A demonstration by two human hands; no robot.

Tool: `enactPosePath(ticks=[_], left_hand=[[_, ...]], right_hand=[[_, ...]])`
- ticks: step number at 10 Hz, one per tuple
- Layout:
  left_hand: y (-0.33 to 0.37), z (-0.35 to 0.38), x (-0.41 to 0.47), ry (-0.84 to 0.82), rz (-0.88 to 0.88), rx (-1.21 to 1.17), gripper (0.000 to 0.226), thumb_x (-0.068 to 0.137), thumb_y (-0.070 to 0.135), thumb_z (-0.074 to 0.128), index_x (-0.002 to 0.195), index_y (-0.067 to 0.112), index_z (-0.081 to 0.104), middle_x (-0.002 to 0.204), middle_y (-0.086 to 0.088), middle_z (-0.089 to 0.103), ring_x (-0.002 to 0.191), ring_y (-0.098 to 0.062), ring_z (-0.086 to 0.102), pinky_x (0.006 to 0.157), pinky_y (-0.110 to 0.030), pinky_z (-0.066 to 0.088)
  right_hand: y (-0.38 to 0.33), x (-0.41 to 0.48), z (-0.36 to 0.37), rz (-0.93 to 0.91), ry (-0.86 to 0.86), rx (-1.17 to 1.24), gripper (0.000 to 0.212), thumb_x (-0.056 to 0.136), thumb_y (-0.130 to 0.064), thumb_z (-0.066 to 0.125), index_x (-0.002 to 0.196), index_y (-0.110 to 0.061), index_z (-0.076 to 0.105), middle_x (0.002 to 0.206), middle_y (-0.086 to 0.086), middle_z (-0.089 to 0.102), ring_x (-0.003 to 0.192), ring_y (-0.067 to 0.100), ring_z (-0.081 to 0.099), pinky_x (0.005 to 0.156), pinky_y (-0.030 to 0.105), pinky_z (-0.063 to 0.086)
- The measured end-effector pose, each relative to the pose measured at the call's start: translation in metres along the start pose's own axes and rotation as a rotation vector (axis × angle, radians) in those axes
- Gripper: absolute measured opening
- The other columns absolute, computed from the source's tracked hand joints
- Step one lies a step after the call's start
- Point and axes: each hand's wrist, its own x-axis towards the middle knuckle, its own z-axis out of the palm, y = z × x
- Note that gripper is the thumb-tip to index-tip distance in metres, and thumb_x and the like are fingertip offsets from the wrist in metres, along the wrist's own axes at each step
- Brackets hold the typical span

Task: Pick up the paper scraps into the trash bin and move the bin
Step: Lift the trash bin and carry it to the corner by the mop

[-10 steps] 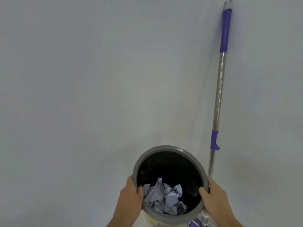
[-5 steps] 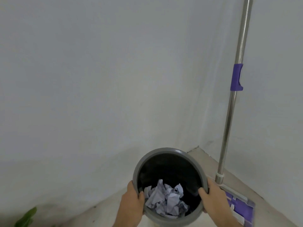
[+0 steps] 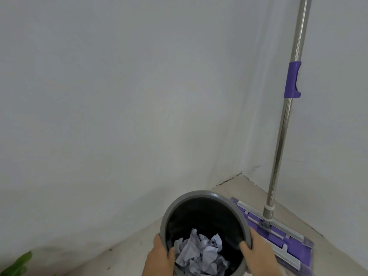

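Observation:
A round trash bin (image 3: 196,196) with a grey rim and black inside is at the bottom centre, close to a room corner. Crumpled white paper scraps (image 3: 199,253) lie in it. My left hand (image 3: 160,258) grips the rim on the left with the thumb inside. My right hand (image 3: 258,253) grips the rim on the right, thumb inside too. Whether the bin touches the floor is hidden.
White walls meet in a corner (image 3: 241,173) just beyond the bin. A flat mop with a purple head (image 3: 278,234) and steel pole (image 3: 282,124) leans against the right wall, its head touching the bin's right side. A green leaf (image 3: 19,264) shows at bottom left.
The view has tilted down, showing the floor, the corner and the mop head. The bin, still held in both hands, has come lower and nearer the corner.

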Motion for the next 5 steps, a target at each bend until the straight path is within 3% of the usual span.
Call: enactPosePath(ticks=[1, 2, 3, 4, 5], left_hand=[[-0.004, 0.007, 0.002, -0.027, -0.014, -0.025, 0.052, 0.094, 0.037, 0.052, 0.135, 0.017, 0.029, 0.129, -0.005, 0.056, 0.115, -0.021, 0.058, 0.089, -0.02, 0.041], [-0.009, 0.013, 0.002, 0.018, -0.024, -0.042, 0.052, 0.093, 0.038, 0.053, 0.135, 0.018, 0.03, 0.127, -0.004, 0.058, 0.113, -0.021, 0.059, 0.09, -0.021, 0.042], [-0.016, 0.02, 0.004, 0.062, 0.012, -0.028, 0.054, 0.093, 0.038, 0.053, 0.137, 0.017, 0.027, 0.126, -0.006, 0.059, 0.112, -0.024, 0.061, 0.087, -0.023, 0.044], [-0.016, 0.02, 0.001, 0.023, 0.017, -0.035, 0.055, 0.094, 0.036, 0.053, 0.138, 0.015, 0.028, 0.125, -0.008, 0.059, 0.11, -0.025, 0.061, 0.08, -0.022, 0.043], [-0.017, 0.022, -0.002, 0.047, 0.01, -0.043, 0.06, 0.093, 0.037, 0.053, 0.14, 0.014, 0.025, 0.128, -0.007, 0.055, 0.112, -0.023, 0.059, 0.087, -0.021, 0.044]], right_hand=[[0.014, 0.009, 0.008, -0.01, -0.012, -0.024, 0.05, 0.089, -0.024, 0.061, 0.136, -0.021, 0.046, 0.117, 0.004, 0.066, 0.106, 0.019, 0.062, 0.102, 0.032, 0.045], [0.03, 0.011, 0.015, 0.013, -0.079, -0.053, 0.049, 0.094, -0.025, 0.05, 0.142, -0.02, 0.038, 0.116, 0.004, 0.067, 0.104, 0.02, 0.065, 0.093, 0.03, 0.051], [0.039, 0.012, 0.019, -0.013, -0.04, 0.005, 0.045, 0.094, -0.023, 0.05, 0.138, -0.021, 0.042, 0.104, 0.007, 0.07, 0.091, 0.024, 0.067, 0.08, 0.031, 0.054], [0.032, 0.021, 0.023, 0.001, -0.044, -0.018, 0.043, 0.095, -0.019, 0.053, 0.137, -0.015, 0.044, 0.114, 0.011, 0.068, 0.097, 0.023, 0.063, 0.085, 0.03, 0.048], [0.034, 0.027, 0.025, -0.028, -0.01, -0.085, 0.052, 0.092, -0.022, 0.059, 0.14, -0.017, 0.04, 0.126, 0.006, 0.063, 0.113, 0.018, 0.06, 0.104, 0.028, 0.041]])
